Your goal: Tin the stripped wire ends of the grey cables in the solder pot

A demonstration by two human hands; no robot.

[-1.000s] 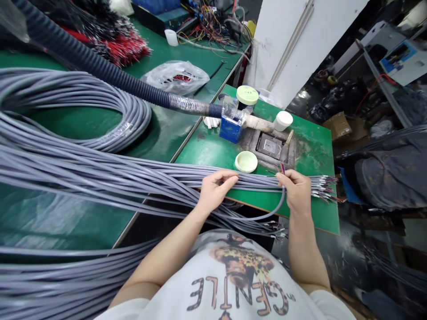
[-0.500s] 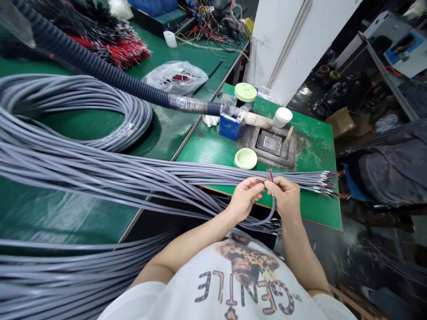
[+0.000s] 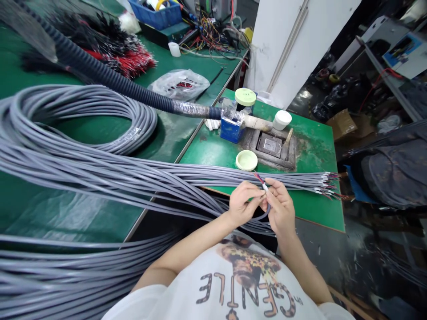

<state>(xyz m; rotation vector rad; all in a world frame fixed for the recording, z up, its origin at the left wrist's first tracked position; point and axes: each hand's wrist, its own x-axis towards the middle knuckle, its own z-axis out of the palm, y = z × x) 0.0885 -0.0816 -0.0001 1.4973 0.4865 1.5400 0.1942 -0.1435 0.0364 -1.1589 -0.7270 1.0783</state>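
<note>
Above my lap, my right hand (image 3: 280,207) is closed around the end of a grey cable (image 3: 266,213), which loops down below it. A white band (image 3: 265,187) shows near this end, and thin red and purple wires (image 3: 258,178) stick out past it, up and to the left. My left hand (image 3: 244,202) meets the right one with thumb and forefinger pinched beside the white band. Thin dark wires (image 3: 262,196) show at that pinch, partly hidden by the fingers. Behind both hands lies a row of grey cables (image 3: 213,172) with stripped ends at the right.
A soldering pot (image 3: 271,144) is set in the green table, with an extraction hose (image 3: 133,89) leading to it. Around it stand a blue box (image 3: 231,130), a shallow pale dish (image 3: 246,160) and a white tub (image 3: 282,119). Coiled grey cable (image 3: 140,129) lies on the left bench.
Both hands have come slightly lower and closer together. The cable end has turned so that its coloured wires lean left, and its white band now shows between my fingers.
</note>
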